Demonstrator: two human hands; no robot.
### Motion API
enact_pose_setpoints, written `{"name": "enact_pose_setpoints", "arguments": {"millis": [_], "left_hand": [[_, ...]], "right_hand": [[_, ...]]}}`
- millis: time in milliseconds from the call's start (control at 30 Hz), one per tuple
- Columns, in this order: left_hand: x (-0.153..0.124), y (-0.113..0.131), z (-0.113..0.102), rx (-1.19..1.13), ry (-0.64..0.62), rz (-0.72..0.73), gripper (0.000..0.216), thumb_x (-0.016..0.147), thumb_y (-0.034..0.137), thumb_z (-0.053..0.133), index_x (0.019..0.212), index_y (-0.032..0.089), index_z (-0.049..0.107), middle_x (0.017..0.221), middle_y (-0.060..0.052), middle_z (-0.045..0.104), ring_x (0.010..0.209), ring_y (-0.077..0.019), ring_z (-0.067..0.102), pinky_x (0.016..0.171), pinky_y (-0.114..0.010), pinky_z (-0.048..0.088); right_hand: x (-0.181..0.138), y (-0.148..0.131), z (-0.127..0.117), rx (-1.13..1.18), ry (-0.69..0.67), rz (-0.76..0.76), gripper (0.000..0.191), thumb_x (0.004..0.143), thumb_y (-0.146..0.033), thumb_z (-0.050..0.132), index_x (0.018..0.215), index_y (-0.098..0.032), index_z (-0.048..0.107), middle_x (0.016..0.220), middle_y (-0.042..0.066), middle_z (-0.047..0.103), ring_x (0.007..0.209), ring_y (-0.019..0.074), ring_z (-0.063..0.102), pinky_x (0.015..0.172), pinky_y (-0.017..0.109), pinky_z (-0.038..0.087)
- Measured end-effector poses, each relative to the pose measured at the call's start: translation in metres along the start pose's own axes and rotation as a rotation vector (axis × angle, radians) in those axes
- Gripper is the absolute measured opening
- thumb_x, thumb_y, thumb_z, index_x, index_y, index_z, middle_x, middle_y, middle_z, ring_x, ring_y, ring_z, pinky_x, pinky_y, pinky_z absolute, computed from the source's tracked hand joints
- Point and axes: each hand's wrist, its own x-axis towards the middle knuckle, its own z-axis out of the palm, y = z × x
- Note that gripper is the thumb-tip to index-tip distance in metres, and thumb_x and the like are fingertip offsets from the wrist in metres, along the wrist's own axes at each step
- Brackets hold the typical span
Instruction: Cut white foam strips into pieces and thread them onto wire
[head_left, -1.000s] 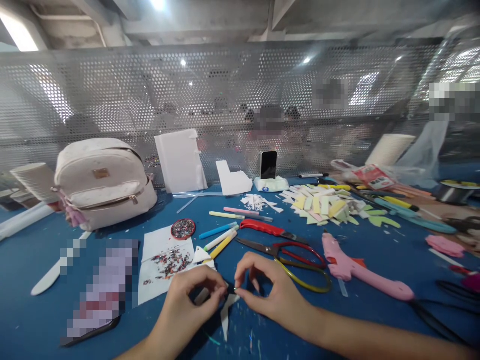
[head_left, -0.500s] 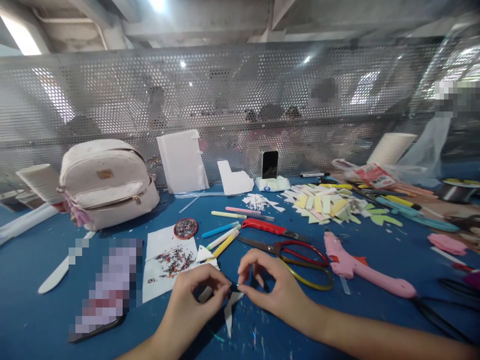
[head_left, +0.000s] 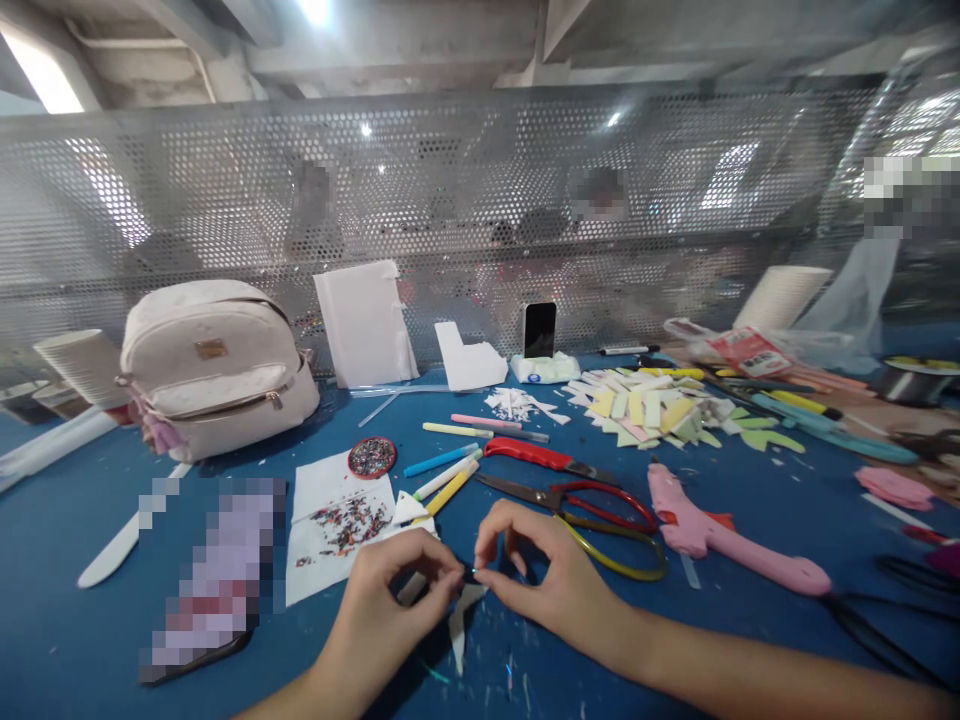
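My left hand [head_left: 390, 600] and my right hand [head_left: 540, 575] meet low in the middle of the blue table [head_left: 60, 640]. Both are closed in a pinch around a tiny dark piece between their fingertips, too small to name. A white pointed foam piece [head_left: 459, 618] lies right below the fingertips. Just left of my left hand lies a white paper [head_left: 330, 530] strewn with coloured sequins, beside a small round dish of sequins [head_left: 371, 457].
Red-handled scissors [head_left: 592, 510], a red utility knife [head_left: 536, 457], a pink glue gun [head_left: 720, 535] and coloured sticks [head_left: 450, 470] lie behind my hands. A beige backpack [head_left: 214, 365] stands at left. Cut foam pieces [head_left: 645, 410] are heaped at back right, before a perforated metal screen [head_left: 450, 200].
Both hands have stayed pinched together in almost the same place. The view has shifted slightly.
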Motion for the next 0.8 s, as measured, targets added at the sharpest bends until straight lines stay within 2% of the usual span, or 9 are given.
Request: {"name": "enact_pose_setpoints", "arguments": {"millis": [800], "left_hand": [[0.0002,0.0024,-0.0008,0.007,-0.006,0.012,0.013,0.080,0.013,0.060,0.073,0.018,0.070,0.067,-0.002,0.073,0.063,-0.0147,0.068,0.062,-0.020,0.052]], "right_hand": [[0.0002,-0.0021,-0.0010,0.002,-0.007,-0.003,0.010,0.082,-0.012,0.066,0.086,-0.021,0.063,0.081,-0.001,0.065,0.065,0.0119,0.053,0.057,0.023,0.040]]}}
